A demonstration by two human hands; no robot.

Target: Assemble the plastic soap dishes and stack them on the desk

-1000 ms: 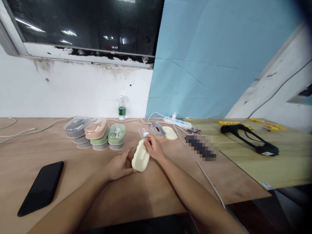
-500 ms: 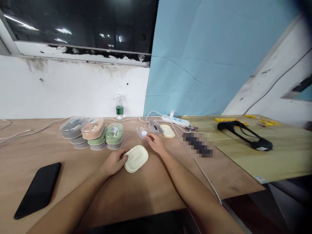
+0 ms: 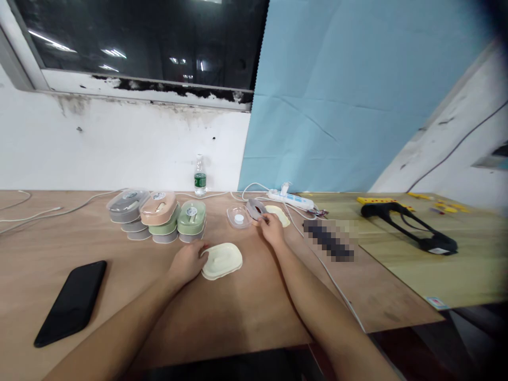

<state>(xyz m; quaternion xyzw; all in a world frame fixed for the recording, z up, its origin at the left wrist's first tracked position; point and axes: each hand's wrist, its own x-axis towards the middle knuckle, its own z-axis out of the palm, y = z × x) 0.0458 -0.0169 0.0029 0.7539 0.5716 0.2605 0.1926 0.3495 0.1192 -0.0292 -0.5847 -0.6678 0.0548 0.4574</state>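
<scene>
My left hand (image 3: 188, 260) pinches the left edge of a cream oval lid-like piece (image 3: 222, 260), held low over the brown tabletop. Farther back, my right hand (image 3: 272, 229) has its fingers closed on the near edge of a grey oval lid (image 3: 254, 207), which tilts. Under that lid the layers are partly hidden by my fingers. Just left of it lies a clear oval lid (image 3: 239, 218) with a round white sticker. A second cream piece (image 3: 282, 214) lies behind my right hand, partly covered.
Stacked oval lunch boxes, grey (image 3: 127, 206), pink (image 3: 159, 209) and green (image 3: 192, 217), stand at the left. Behind are a water bottle (image 3: 200, 180) and a power strip (image 3: 291, 199) with cables. A black phone (image 3: 71, 302) lies at left front, a black strap-like frame (image 3: 413, 227) at right.
My right hand has moved right, from the clear lid to the grey lid, which is now tilted. The cream piece in my left hand has turned slightly flatter.
</scene>
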